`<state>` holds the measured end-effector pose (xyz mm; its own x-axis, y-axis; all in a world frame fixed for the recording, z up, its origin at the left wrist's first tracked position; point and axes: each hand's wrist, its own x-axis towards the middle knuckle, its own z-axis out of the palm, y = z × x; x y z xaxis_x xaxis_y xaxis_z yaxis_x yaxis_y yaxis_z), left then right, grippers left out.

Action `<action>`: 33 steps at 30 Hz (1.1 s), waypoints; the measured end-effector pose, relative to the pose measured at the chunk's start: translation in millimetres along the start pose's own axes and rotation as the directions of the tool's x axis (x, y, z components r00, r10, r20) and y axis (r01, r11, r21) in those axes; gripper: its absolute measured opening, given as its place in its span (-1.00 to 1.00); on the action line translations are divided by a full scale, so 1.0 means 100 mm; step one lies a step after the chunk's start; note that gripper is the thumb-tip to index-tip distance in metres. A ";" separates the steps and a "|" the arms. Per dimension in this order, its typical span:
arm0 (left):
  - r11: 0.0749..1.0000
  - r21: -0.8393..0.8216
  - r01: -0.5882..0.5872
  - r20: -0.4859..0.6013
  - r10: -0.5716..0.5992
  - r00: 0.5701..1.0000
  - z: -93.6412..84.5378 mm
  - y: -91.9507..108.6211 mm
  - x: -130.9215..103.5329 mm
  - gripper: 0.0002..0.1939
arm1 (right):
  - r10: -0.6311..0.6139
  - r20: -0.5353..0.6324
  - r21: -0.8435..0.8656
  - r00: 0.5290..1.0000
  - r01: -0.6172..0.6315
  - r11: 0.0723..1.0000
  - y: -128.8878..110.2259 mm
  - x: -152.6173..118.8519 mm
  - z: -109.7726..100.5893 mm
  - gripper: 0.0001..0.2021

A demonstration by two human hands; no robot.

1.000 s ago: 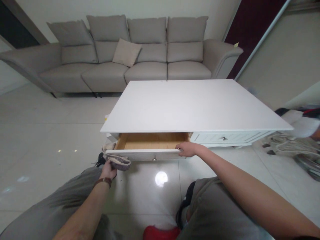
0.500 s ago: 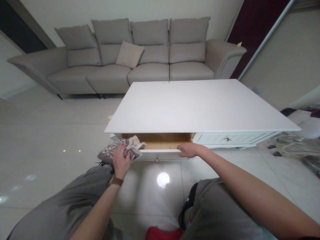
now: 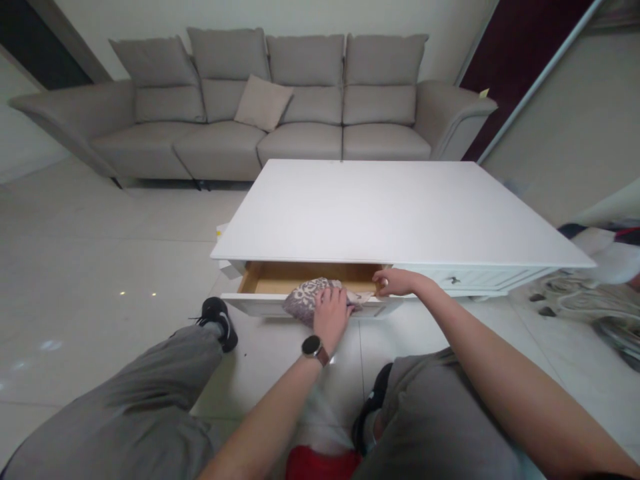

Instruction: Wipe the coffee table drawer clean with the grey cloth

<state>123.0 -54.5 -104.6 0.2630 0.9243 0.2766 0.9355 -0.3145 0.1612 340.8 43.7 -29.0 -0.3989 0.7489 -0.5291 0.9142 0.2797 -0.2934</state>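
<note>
My left hand (image 3: 331, 310), with a watch on its wrist, presses a grey-and-white patterned cloth (image 3: 304, 299) onto the top edge of the pulled-out drawer's front (image 3: 255, 305). The cloth is bunched under my curled fingers, and its paler end reaches right, close to my right hand (image 3: 395, 281). That hand is at the drawer's right end, just below the tabletop, fingers bent together in a pinch. What lies between its fingertips is too small to tell. Bare wood shows inside the drawer (image 3: 275, 275). The cloth and my left hand cover the knob.
The white coffee table (image 3: 390, 213) holds the drawer, and a closed second drawer (image 3: 480, 277) sits at its right. Behind stands a grey sofa (image 3: 300, 143) with a beige cushion (image 3: 263, 103). A red object (image 3: 323, 463) lies between my feet. Piled items (image 3: 595, 287) lie at the far right.
My left hand has carried the cloth rightward along the drawer front, from its left end to right of the middle. My right hand has shifted slightly right and up, off the front edge.
</note>
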 end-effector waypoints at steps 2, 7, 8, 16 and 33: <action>0.998 0.003 -0.057 0.032 0.056 0.998 0.03 0.19 0.08 -0.56 | -0.007 -0.036 0.040 0.999 0.009 0.999 0.07 -0.04 -0.02 -0.47; 0.981 -0.077 -0.180 0.052 0.184 0.981 -0.04 0.10 0.12 -0.48 | -0.028 -0.076 0.079 0.997 0.034 0.996 0.14 -0.09 -0.02 -0.53; 0.977 -0.091 -0.191 0.051 0.196 0.979 -0.08 0.01 0.09 -0.43 | -0.033 -0.075 0.084 0.997 0.039 0.996 0.14 -0.10 -0.01 -0.54; 0.998 0.025 -0.049 0.097 0.047 0.994 -0.25 -0.56 -0.07 -0.49 | -0.061 -0.071 0.107 0.996 0.069 0.992 0.12 -0.11 0.05 -0.61; 0.819 -0.558 0.134 0.131 -0.073 0.989 -0.56 -0.94 0.29 -0.72 | -0.449 -0.271 0.116 0.851 0.492 0.863 -0.67 0.21 0.54 0.10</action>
<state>29.6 -10.3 -58.7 0.2230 0.9651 0.1374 0.6695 -0.2540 0.6980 267.1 7.9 -63.4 -0.7307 0.6749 -0.1027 0.5839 0.5399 -0.6062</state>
